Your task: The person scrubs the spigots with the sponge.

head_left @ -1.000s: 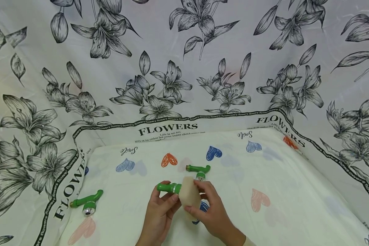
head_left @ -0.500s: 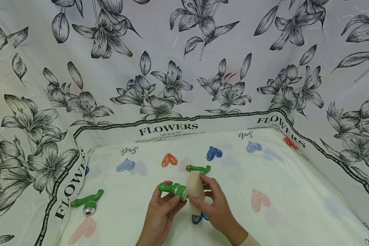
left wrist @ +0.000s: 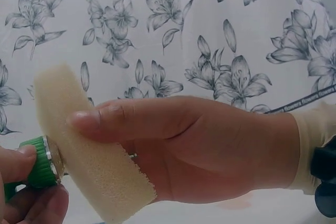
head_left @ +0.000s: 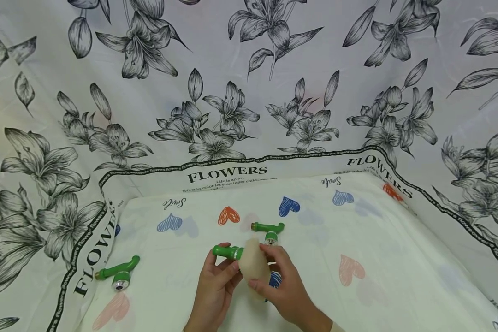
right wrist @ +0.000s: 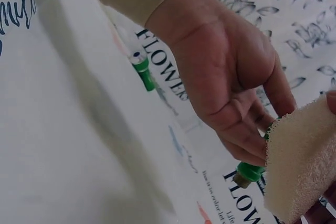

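Observation:
My left hand [head_left: 217,283] pinches a green tap [head_left: 228,252] between thumb and fingers, its spout end pointing left in the head view. A beige sponge [head_left: 252,265] is in my right hand [head_left: 292,288], thumb on the near face and fingers behind. The sponge covers the tap's chrome-ringed end in the head view. Seen from the left wrist view, that ribbed green end [left wrist: 39,163] meets the flat of the sponge [left wrist: 84,145], with the right thumb across it. In the right wrist view, the tap's threaded brass end [right wrist: 242,180] shows below the left fingers.
Another green tap [head_left: 267,228] lies just behind the hands. A third green tap [head_left: 119,273] lies at the left of the heart-printed white cloth [head_left: 315,276]. Flower-printed curtain [head_left: 303,50] stands round the back and sides.
Half a second ago the sponge was drawn right, baring the tap's chrome-ringed end. Now it is back leftward over that end, and the tap has turned a little. The two lying taps have not moved.

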The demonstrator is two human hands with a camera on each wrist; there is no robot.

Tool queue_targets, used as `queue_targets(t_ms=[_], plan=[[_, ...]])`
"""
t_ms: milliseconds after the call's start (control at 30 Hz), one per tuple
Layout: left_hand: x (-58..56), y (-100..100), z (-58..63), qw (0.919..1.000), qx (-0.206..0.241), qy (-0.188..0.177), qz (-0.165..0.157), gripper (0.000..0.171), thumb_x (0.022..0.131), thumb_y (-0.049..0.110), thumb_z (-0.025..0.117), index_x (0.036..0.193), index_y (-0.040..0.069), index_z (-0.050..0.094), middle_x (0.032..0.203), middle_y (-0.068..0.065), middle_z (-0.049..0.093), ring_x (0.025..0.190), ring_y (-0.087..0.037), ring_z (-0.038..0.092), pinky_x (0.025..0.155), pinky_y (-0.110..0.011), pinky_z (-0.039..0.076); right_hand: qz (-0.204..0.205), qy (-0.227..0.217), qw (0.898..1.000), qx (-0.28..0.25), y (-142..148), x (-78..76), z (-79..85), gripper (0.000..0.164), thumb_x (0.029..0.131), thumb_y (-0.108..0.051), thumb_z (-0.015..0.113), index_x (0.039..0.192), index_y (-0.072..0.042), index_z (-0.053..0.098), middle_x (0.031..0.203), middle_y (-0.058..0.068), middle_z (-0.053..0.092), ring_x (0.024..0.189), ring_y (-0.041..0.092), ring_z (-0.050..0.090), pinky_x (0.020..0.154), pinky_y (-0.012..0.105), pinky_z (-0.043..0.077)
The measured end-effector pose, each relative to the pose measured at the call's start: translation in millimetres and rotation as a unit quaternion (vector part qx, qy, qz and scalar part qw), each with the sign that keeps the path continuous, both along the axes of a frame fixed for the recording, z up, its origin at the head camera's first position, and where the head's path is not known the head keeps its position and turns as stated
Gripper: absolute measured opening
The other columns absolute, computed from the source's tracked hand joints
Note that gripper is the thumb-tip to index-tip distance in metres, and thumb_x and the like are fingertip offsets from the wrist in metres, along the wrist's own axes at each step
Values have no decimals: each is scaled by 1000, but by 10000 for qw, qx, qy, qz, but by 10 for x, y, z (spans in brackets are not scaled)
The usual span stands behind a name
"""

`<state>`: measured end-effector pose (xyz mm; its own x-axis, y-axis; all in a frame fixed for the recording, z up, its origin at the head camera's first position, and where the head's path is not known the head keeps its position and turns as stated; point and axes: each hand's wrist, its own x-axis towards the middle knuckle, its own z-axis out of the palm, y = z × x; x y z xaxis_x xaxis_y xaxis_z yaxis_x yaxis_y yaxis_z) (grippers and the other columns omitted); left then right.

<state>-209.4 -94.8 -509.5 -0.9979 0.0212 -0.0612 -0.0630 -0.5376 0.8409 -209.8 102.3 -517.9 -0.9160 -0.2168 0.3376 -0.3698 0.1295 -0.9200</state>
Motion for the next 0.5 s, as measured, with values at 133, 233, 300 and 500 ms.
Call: queue_targets(t_ms=[133, 233, 300, 500], plan=[[-12, -9, -5, 9999, -73, -124, 79, 50, 102, -7, 72, 143, 10, 51, 126, -16, 66, 113, -24, 71, 96, -36, 62, 70, 41, 10000, 19, -12, 21, 14, 69, 96, -24, 88, 156, -29, 53, 145, -4, 57, 126, 25, 57, 103, 39, 56], [-13, -11, -6, 9998, -94, -134, 78, 50, 101, -7, 72, 144, 10, 51, 126, -16, 66, 114, -25, 71, 96, -37, 62, 60, 76, 10000, 7, -12, 23, 20, 69, 96, -23, 88, 155, -29, 54, 145, -4, 57, 125, 25, 58, 102, 39, 56], [-10, -11, -6, 9998, -97, -130, 69, 51, 101, -6, 73, 144, 10, 51, 127, -16, 66, 114, -25, 71, 97, -37, 62, 58, 112, 9999, 7, -8, 20, 19, 69, 95, -23, 88, 155, -29, 54, 144, -4, 57, 125, 25, 58, 102, 38, 56], [-1, -9, -22, 10000, -2, -33, 16, 49, 101, -7, 72, 142, 11, 52, 126, -16, 66, 114, -25, 72, 99, -40, 61, 47, 242, 9997, 8, 8, -10, -2, 69, 95, -23, 88, 156, -26, 54, 144, -3, 58, 124, 25, 58, 100, 38, 57]])
